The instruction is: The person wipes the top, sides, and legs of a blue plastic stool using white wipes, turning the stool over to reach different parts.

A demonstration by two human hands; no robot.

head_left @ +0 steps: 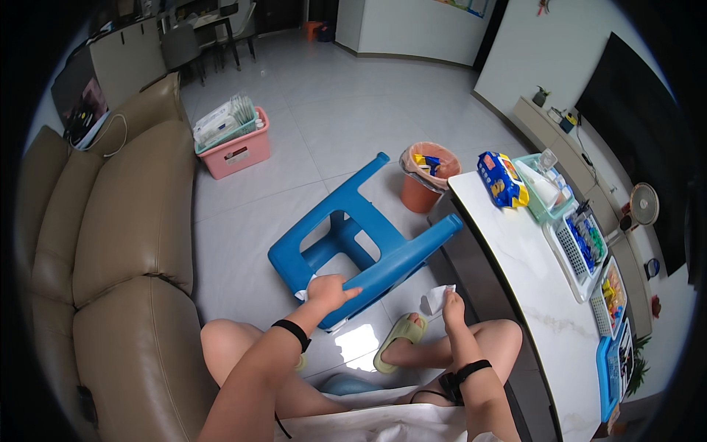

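Observation:
A blue plastic stool (368, 208) is tipped over on the floor in front of me, two of its legs pointing away to the far right. My left hand (328, 293) is closed on the near edge of the stool. A scrap of white (303, 294) shows beside its fingers; I cannot tell whether it is a cloth or a wipe. Between the stool and the table, my right hand (454, 307) pinches a thin white wipe (436, 298), which hangs clear of the stool. Both wrists wear black bands.
The marble-topped table (508, 254) on my right carries a wipes pack (504, 180) and several baskets. An orange bin (421, 197) stands beyond the stool. A brown leather sofa (125, 214) is on the left, a pink crate (239, 153) past it. My green slipper (401, 340) is below.

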